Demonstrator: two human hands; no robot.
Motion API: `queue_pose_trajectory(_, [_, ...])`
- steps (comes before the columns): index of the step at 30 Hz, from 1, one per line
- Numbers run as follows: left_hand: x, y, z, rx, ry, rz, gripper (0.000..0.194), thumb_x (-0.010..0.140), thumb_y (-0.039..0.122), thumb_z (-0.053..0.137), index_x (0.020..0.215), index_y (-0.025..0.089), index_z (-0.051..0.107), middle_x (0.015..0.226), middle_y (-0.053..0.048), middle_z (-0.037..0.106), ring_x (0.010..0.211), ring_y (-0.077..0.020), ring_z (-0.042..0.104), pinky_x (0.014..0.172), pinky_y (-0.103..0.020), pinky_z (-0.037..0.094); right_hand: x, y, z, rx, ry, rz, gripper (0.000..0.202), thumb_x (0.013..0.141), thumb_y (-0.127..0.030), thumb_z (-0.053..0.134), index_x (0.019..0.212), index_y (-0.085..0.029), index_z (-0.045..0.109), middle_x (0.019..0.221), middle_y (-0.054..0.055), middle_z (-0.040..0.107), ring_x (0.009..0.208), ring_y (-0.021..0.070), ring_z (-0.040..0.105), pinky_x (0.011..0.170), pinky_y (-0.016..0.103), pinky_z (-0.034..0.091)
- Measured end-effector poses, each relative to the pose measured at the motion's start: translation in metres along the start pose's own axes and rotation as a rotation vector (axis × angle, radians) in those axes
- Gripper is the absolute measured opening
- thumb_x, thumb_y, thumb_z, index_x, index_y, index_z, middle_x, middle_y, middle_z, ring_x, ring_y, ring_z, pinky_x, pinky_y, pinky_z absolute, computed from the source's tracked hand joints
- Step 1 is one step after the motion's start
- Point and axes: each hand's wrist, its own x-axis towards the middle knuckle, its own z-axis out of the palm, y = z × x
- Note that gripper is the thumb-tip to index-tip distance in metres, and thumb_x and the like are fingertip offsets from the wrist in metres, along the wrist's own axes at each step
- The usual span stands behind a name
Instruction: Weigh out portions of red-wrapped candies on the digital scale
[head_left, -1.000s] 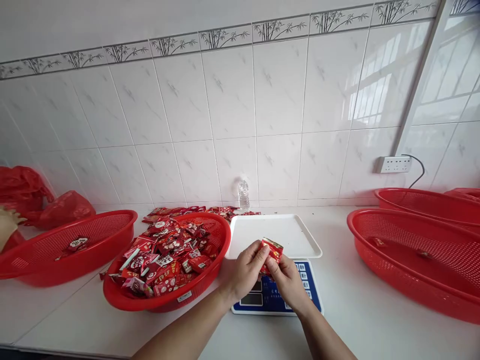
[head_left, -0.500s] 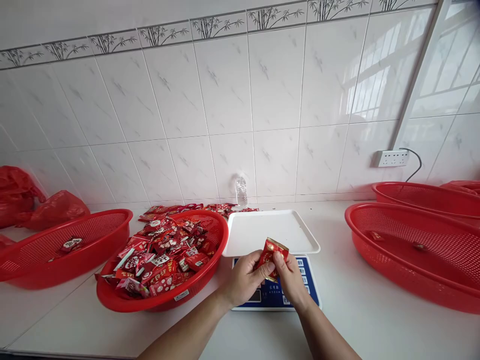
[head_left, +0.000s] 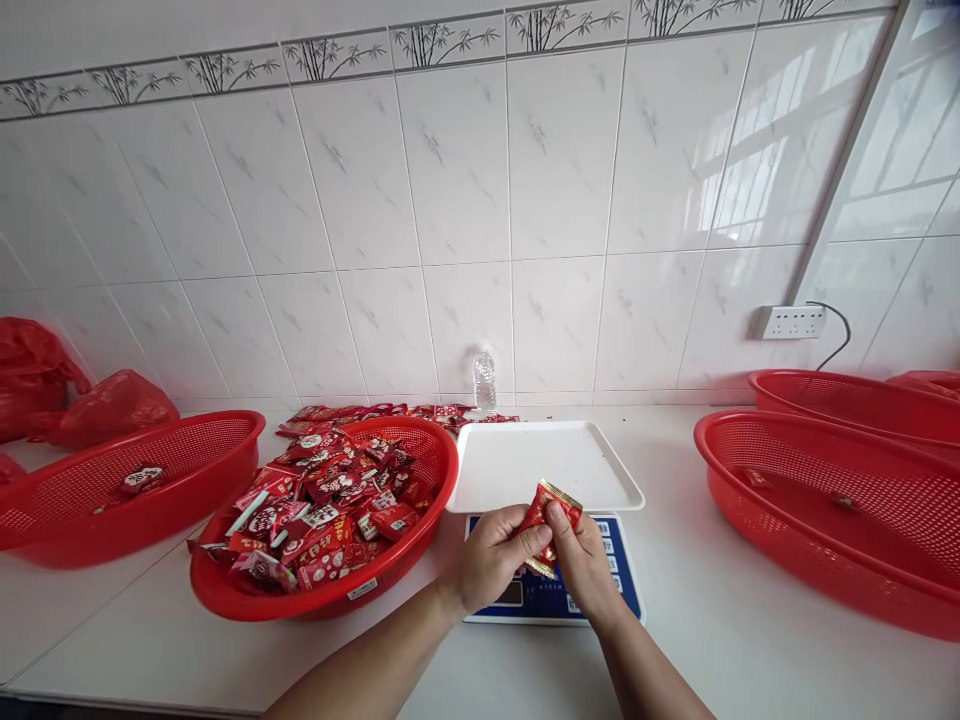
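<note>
Red foil packet (head_left: 553,512), one, pinched between left hand (head_left: 491,558) and right hand (head_left: 583,560), both grasping it above the blue scale (head_left: 619,580) at 6 o'clock. One white tray (head_left: 525,465) sits on the scale. Four red baskets: one heaped with packets (head_left: 431,455) at 9 o'clock, one further left (head_left: 217,450), two at 3 o'clock (head_left: 825,500) and (head_left: 847,400). One bottle (head_left: 485,380) at 12 o'clock on the white bench (head_left: 712,640).
</note>
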Motion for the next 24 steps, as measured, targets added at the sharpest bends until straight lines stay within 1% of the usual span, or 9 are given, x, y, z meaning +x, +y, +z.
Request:
queue_pose_trajectory(2, [0.004, 0.007, -0.003, -0.037, 0.007, -0.029, 0.033, 0.088, 0.044, 0.055, 0.085, 0.012, 0.065, 0.071, -0.002, 0.058, 0.066, -0.0131, 0.053, 0.061, -0.025, 0.043, 0.000, 0.002, -0.001, 0.007, 0.009, -0.047, 0.043, 0.091, -0.054, 0.043, 0.065, -0.021, 0.048, 0.058, -0.003, 0.045, 0.054, 0.0121, 0.040, 0.053, 0.025, 0.036])
queue_pose_trajectory(6, [0.021, 0.023, -0.012, -0.032, 0.082, -0.105, 0.037, 0.089, 0.047, 0.053, 0.076, 0.013, 0.061, 0.062, 0.000, 0.058, 0.056, -0.0113, 0.053, 0.052, -0.023, 0.040, -0.002, 0.003, -0.002, -0.013, -0.028, -0.130, 0.043, 0.094, -0.054, 0.035, 0.072, -0.021, 0.052, 0.060, -0.002, 0.046, 0.057, 0.0133, 0.042, 0.057, 0.025, 0.035])
queue_pose_trajectory(8, [0.031, 0.027, -0.017, -0.008, 0.115, -0.162, 0.036, 0.087, 0.049, 0.055, 0.081, 0.014, 0.061, 0.067, -0.001, 0.061, 0.059, -0.0119, 0.056, 0.052, -0.022, 0.041, -0.002, 0.002, -0.002, -0.052, -0.032, -0.148, 0.041, 0.095, -0.052, 0.036, 0.075, -0.021, 0.053, 0.058, -0.003, 0.045, 0.056, 0.0127, 0.040, 0.057, 0.025, 0.034])
queue_pose_trajectory(10, [0.040, 0.026, -0.020, 0.006, 0.129, -0.205, 0.035, 0.084, 0.049, 0.058, 0.092, 0.015, 0.060, 0.077, -0.002, 0.063, 0.065, -0.0140, 0.060, 0.054, -0.024, 0.044, -0.002, 0.001, -0.002, -0.082, -0.018, -0.155, 0.039, 0.096, -0.050, 0.037, 0.076, -0.020, 0.054, 0.057, -0.004, 0.045, 0.054, 0.0119, 0.039, 0.056, 0.024, 0.033])
queue_pose_trajectory(12, [0.047, 0.024, -0.023, 0.006, 0.150, -0.212, 0.034, 0.083, 0.046, 0.061, 0.097, 0.015, 0.059, 0.084, -0.004, 0.064, 0.071, -0.0153, 0.062, 0.059, -0.026, 0.048, -0.002, 0.000, -0.002, -0.095, -0.003, -0.161, 0.040, 0.096, -0.048, 0.037, 0.076, -0.020, 0.055, 0.058, -0.003, 0.046, 0.055, 0.0115, 0.041, 0.056, 0.024, 0.033])
queue_pose_trajectory(14, [0.054, 0.024, -0.025, -0.021, 0.176, -0.205, 0.031, 0.081, 0.041, 0.064, 0.093, 0.014, 0.060, 0.085, -0.005, 0.064, 0.074, -0.0154, 0.062, 0.065, -0.029, 0.050, -0.002, 0.001, -0.002, -0.100, 0.012, -0.163, 0.040, 0.097, -0.048, 0.037, 0.076, -0.020, 0.055, 0.058, -0.003, 0.047, 0.054, 0.0112, 0.042, 0.055, 0.024, 0.034])
queue_pose_trajectory(16, [0.062, 0.026, -0.028, -0.054, 0.206, -0.207, 0.024, 0.080, 0.035, 0.066, 0.087, 0.013, 0.062, 0.082, -0.005, 0.064, 0.073, -0.0143, 0.061, 0.067, -0.029, 0.050, -0.002, 0.002, -0.002, -0.099, 0.014, -0.156, 0.039, 0.097, -0.047, 0.037, 0.078, -0.019, 0.056, 0.059, -0.003, 0.048, 0.054, 0.0111, 0.042, 0.054, 0.024, 0.034])
queue_pose_trajectory(21, [0.081, 0.028, -0.041, -0.031, 0.291, -0.204, 0.010, 0.080, 0.021, 0.064, 0.084, 0.012, 0.064, 0.075, -0.004, 0.065, 0.064, -0.0118, 0.058, 0.064, -0.026, 0.047, -0.003, 0.003, -0.002, -0.112, -0.005, -0.152, 0.038, 0.097, -0.047, 0.037, 0.082, -0.019, 0.058, 0.059, -0.002, 0.048, 0.054, 0.0108, 0.042, 0.054, 0.023, 0.034])
queue_pose_trajectory(24, [0.088, 0.021, -0.045, 0.039, 0.291, -0.165, 0.007, 0.078, 0.016, 0.064, 0.083, 0.012, 0.065, 0.074, -0.003, 0.065, 0.064, -0.0121, 0.059, 0.062, -0.025, 0.046, -0.004, 0.003, -0.002, -0.123, -0.016, -0.149, 0.038, 0.097, -0.046, 0.037, 0.082, -0.019, 0.058, 0.058, -0.003, 0.047, 0.055, 0.0108, 0.042, 0.054, 0.024, 0.033])
